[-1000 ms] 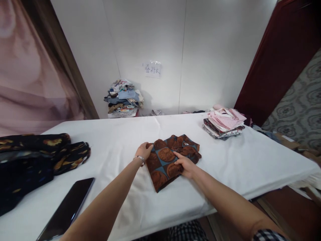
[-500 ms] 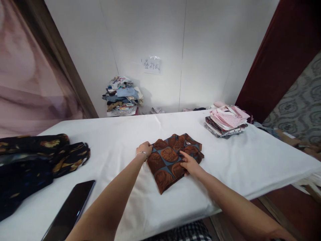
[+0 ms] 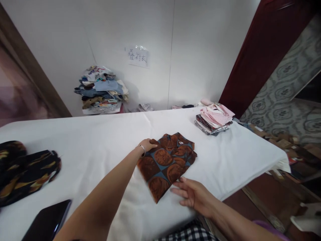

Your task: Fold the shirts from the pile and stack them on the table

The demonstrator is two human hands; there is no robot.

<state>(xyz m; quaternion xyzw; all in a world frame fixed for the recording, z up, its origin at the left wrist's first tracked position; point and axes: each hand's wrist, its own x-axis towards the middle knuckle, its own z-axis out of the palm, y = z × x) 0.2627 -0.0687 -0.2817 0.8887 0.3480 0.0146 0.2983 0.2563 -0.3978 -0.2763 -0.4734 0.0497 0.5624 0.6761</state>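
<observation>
A folded shirt (image 3: 163,156), brown with round orange-brown motifs and blue patches, lies on the white-covered table (image 3: 107,134). Its collar and a small white label face the far right. My left hand (image 3: 148,146), with a bracelet at the wrist, grips the shirt's upper left edge; some of its fingertips are hidden. Beside the lower right edge, my right hand (image 3: 192,195) is open, palm turned partly sideways and fingers spread, slightly blurred. Its fingertips are close to the fabric; whether they touch it I cannot tell.
A stack of folded clothes (image 3: 214,118), pink on top, sits at the far right of the table. Dark floral clothing (image 3: 30,174) and a phone (image 3: 47,219) lie at the left. Behind the table rises a clothes pile (image 3: 102,88); a paper sign (image 3: 137,57) hangs on the wall.
My right hand has come off the top of the shirt and moved toward me to its lower edge, fingers spreading. My left hand stays at the left edge. The view has turned right.
</observation>
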